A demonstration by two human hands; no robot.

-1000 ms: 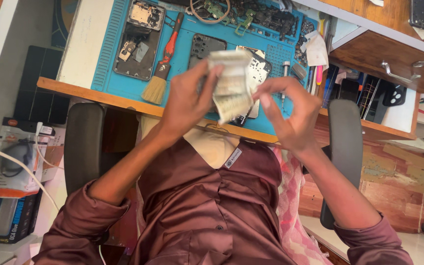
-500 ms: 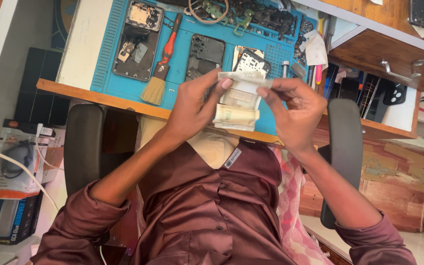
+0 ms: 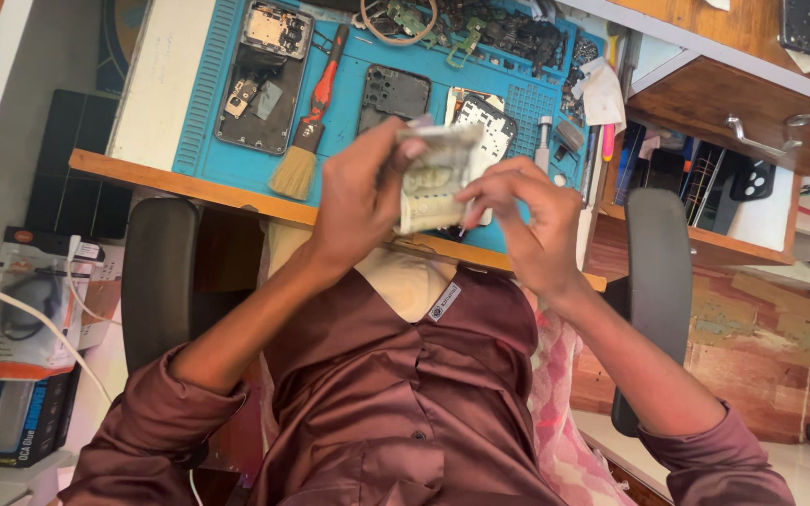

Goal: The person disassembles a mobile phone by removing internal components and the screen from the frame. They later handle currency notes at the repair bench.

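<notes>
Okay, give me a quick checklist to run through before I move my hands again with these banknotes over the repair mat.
1. Left hand grips the banknotes: ok.
2. Right hand touches the bundle's lower edge: ok.
3. Notes all squared up: cannot tell, blurred.
4. Opened phone lies apart from the hands: ok.
5. Brush lies flat on the blue mat, off the hands: ok.
6. Small parts near the mat's far edge secured: cannot tell.

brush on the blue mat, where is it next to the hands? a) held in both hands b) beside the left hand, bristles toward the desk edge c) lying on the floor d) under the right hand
b: the brush lies untouched on the blue mat beside the left hand, bristles toward the desk edge, while both hands hold folded banknotes.
</notes>
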